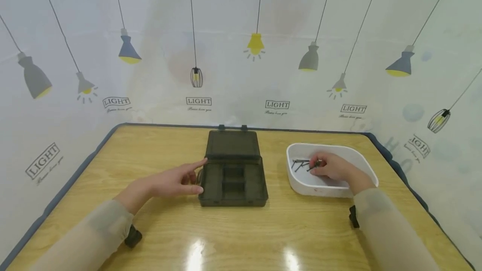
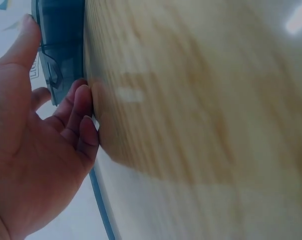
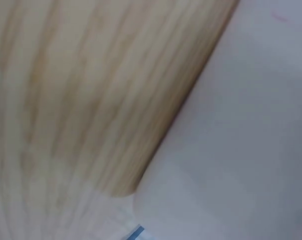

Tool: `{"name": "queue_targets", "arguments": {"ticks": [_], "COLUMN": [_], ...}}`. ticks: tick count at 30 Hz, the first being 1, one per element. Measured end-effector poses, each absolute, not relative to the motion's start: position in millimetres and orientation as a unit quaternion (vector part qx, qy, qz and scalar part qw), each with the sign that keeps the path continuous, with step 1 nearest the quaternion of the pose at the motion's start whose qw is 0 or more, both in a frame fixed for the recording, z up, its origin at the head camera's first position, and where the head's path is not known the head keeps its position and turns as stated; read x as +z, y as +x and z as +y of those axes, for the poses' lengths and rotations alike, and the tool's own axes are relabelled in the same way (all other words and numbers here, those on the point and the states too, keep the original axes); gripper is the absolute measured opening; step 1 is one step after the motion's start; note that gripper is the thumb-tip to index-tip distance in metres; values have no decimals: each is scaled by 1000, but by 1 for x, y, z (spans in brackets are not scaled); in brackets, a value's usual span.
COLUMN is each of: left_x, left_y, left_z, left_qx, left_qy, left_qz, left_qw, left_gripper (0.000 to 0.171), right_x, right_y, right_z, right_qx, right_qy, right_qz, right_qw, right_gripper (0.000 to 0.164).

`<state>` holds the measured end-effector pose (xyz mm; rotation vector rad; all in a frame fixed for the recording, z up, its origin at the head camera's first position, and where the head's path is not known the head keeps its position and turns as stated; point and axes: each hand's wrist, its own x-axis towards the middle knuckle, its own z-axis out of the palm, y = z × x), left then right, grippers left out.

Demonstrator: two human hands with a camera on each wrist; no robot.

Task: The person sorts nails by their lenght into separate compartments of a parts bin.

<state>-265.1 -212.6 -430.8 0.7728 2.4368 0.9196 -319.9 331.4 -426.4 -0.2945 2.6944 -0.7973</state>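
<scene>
A dark see-through plastic organizer box (image 1: 233,181) lies on the table with its lid (image 1: 233,143) folded back. Beside its left wall is my left hand (image 1: 171,181), index finger and thumb stretched out to the box's edge. In the left wrist view, the thumb reaches the top of the box (image 2: 63,37) and the other fingers of this hand (image 2: 36,125) bend loosely near the tabletop. My right hand (image 1: 335,166) reaches into a white tub (image 1: 301,187) and pinches a dark screw (image 1: 317,163) between thumb and fingers. Several dark screws (image 1: 299,164) lie on the tub's floor to its left.
The wooden table (image 1: 150,233) runs back to a cloth backdrop (image 1: 233,78) printed with hanging lamps. Small dividers (image 1: 233,181) split the box's inside. In the right wrist view, the tub's outer wall (image 3: 230,130) covers the hand.
</scene>
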Motion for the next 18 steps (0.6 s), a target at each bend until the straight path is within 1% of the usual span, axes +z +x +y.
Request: {"name": "queue_targets", "arguments": {"ticks": [4, 8, 14, 18], "left_x": [-430, -429, -428, -430], "left_y": [-267, -268, -267, -267], "left_z": [-212, -212, -213, -214], "left_qx": [341, 340, 345, 339], "left_qy": [271, 263, 261, 259], "left_qz": [872, 874, 875, 880], "left_qw": [224, 227, 218, 208], "left_gripper": [97, 96, 96, 98], "right_x": [-425, -425, -424, -416], "right_y": [-319, -320, -320, -319], "right_z": [329, 326, 324, 324], "right_qx": [-266, -245, -230, -238], "right_qy": [-106, -116, -148, -160], "right_qz": [946, 954, 956, 955], "right_qw": [151, 132, 105, 74], "right_gripper": [14, 12, 9, 6]}}
